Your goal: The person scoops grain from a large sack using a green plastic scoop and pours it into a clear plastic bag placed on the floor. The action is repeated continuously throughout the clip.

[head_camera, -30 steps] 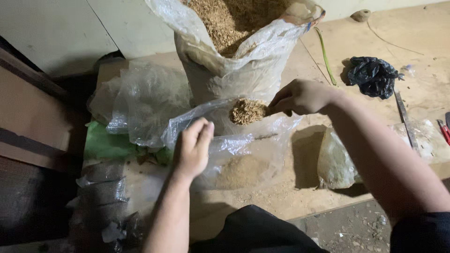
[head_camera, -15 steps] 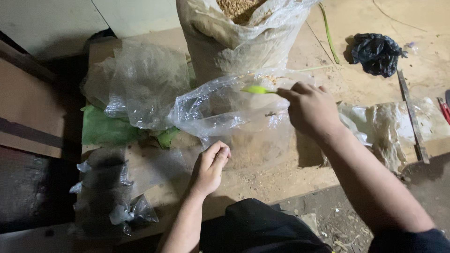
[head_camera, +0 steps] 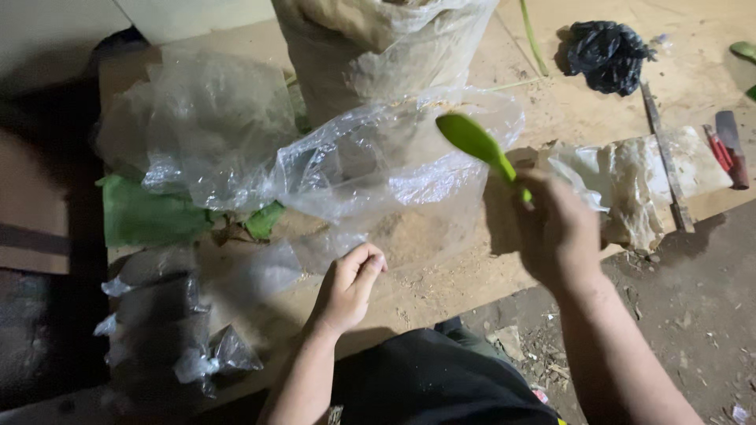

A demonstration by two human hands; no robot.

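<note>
Since half a second ago the right hand has lifted the green spoon clear of the clear plastic bag, so its bowl now stands up and away, over the bag's open mouth, instead of dipping level into it. That hand is shut tight around the spoon's thin handle, fingers curled in, knuckles toward me. The left hand has crept up toward the bag's lower edge; its fingers are bent half closed, thumb and forefinger near together. Whether they pinch the film or merely touch it, I cannot tell.

The spoon is smooth, glossy, leaf-shaped plastic. The bag is thin, crinkled and shiny, slumped on its side with a low heap of pale sawdust-like meal showing through its lower part. Right behind the bag stands a big sack, lined with cloudy plastic, bulging and full. Left of the bag lies a loose pile of more clear film over something flat and green. Right of the bag sits a flattened, dusty bag, and past that a long metal strip and a red-handled tool. Far behind and right of the bag is a crumpled black bag. Everything rests on a dusty wooden board.
</note>
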